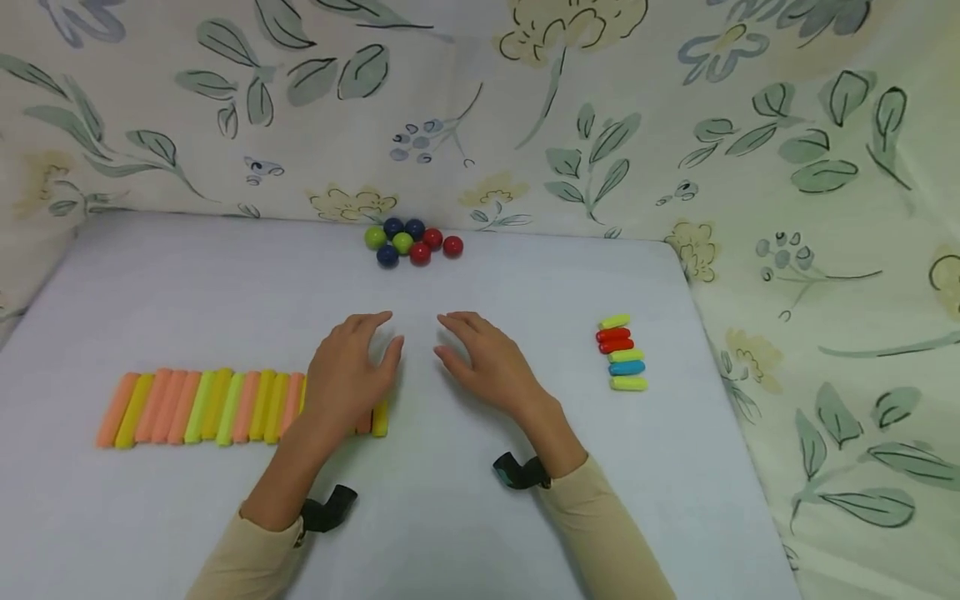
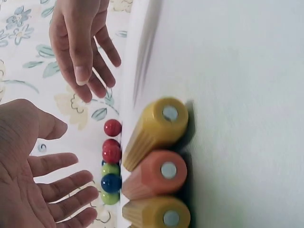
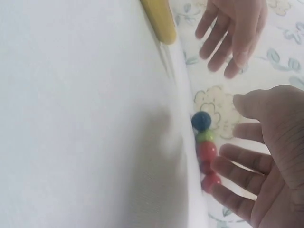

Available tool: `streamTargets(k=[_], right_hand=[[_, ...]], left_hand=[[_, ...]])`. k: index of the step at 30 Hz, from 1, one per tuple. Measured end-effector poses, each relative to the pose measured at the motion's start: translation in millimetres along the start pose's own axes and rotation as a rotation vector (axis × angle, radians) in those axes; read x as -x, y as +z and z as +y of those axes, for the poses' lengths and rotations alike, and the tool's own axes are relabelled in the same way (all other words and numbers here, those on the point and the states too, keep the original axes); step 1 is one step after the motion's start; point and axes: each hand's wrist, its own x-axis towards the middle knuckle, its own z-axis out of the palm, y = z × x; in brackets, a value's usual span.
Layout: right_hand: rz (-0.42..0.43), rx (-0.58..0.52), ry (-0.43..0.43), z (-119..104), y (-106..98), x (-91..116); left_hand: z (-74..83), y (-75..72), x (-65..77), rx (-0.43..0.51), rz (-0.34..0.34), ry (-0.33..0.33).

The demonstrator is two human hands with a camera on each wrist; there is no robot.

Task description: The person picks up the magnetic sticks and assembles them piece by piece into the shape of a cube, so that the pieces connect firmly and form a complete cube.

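Observation:
My left hand [image 1: 347,367] hovers over the right part of a row of thick coloured sticks [image 1: 183,408], hiding several of them. Its fingers are relaxed and hold nothing. The sticks lie side by side in salmon, yellow and lime. In the left wrist view, the nearest yellow stick [image 2: 164,118] shows a pale round spot on its end. Facing the left hand across a gap, my right hand [image 1: 491,362] is held above the white table, also with nothing in its loosely bent fingers. Both palms turn inward in the wrist views.
Toward the far edge sits a cluster of glossy red, green and dark blue balls [image 1: 402,243]. On the right, a short column of small red, yellow and blue sticks [image 1: 626,367] lies on the white table [image 1: 465,533]. Floral cloth [image 1: 480,108] hangs behind the table.

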Motion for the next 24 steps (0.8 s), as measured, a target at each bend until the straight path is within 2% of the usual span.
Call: streamTargets(k=[8, 13, 16, 19, 24], right_hand=[[-0.024, -0.01, -0.017, -4.2, 12.0, -3.5], [-0.037, -0.025, -0.01, -5.3, 13.7, -7.9], [-0.039, -0.027, 0.004, -4.8, 14.0, -12.9], [-0.03, -0.024, 0.014, -3.0, 14.1, -18.9], [-0.016, -0.031, 0.023, 2.8, 12.2, -28.8]], left_hand=[[-12.4, -5.5, 12.0, -0.007, -0.032, -0.03], [-11.5, -7.0, 28.0, -0.084, -0.079, -0.072], [-6.2, -4.5, 37.5, -0.153, -0.102, -0.05], [0.9, -0.1, 43.4, -0.198, -0.096, -0.017], [10.3, 6.1, 43.6, -0.251, -0.073, 0.019]])
